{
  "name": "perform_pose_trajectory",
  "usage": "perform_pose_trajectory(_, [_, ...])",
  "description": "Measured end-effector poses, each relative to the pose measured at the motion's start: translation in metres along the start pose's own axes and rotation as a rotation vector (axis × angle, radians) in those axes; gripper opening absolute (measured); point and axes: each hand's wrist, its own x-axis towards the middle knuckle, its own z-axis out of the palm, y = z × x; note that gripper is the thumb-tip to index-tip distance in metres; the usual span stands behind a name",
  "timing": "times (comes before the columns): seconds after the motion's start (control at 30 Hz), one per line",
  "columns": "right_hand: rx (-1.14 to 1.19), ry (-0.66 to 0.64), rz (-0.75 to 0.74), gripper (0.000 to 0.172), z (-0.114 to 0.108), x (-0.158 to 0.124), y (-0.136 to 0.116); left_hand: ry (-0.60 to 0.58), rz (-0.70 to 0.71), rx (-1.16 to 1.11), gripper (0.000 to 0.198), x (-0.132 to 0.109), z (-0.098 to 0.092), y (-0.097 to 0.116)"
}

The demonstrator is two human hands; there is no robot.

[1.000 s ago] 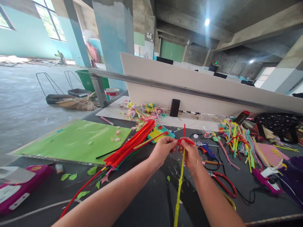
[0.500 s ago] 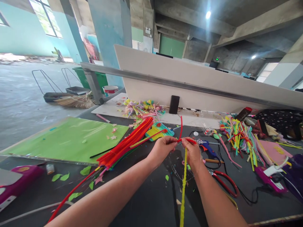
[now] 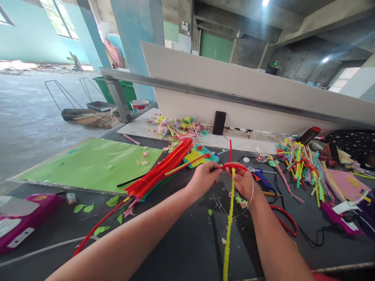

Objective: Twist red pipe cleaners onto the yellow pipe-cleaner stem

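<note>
A red pipe cleaner (image 3: 234,166) runs between my hands, with one end standing straight up. My left hand (image 3: 203,176) is closed in a pinch at its left part. On its right part, the fingers of my right hand (image 3: 247,184) are curled around it. From that red piece a yellow fuzzy pipe-cleaner stem (image 3: 229,222) hangs toward me, its top meeting the red near my right fingers. A thin pale wire curves beside my right hand. Left of my hands lies a bundle of red pipe cleaners (image 3: 164,168).
A green sheet (image 3: 90,164) covers the table's left side. A black phone (image 3: 219,123) leans at the back. On the right are a blue glue gun (image 3: 262,178), red-handled scissors (image 3: 288,220), mixed pipe cleaners (image 3: 304,160) and a purple power strip (image 3: 341,220). Another purple device (image 3: 32,218) sits left.
The red pipe cleaner now shows as a curved arch between my hands, with my right fingers lower and more of it exposed. The view has shifted slightly.
</note>
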Motion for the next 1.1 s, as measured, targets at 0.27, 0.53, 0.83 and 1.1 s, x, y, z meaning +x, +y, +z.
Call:
perform_pose_trajectory(0.27, [-0.120, 0.225, 0.000, 0.024, -0.042, 0.007, -0.019, 0.022, 0.081, 0.230, 0.012, -0.002, -0.001, 0.001])
perform_pose_trajectory(0.53, [-0.872, 0.050, -0.235, 0.013, -0.011, -0.004, -0.029, -0.014, 0.421, 0.539, 0.015, -0.012, 0.004, 0.006])
perform_pose_trajectory(0.83, [-1.040, -0.071, -0.254, 0.008, -0.005, -0.006, -0.031, -0.069, 0.433, 0.598, 0.017, -0.014, 0.007, 0.000])
perform_pose_trajectory(1.1, [-1.153, -0.091, -0.296, 0.008, -0.004, -0.003, -0.023, -0.049, 0.318, 0.488, 0.014, -0.011, 0.007, -0.003])
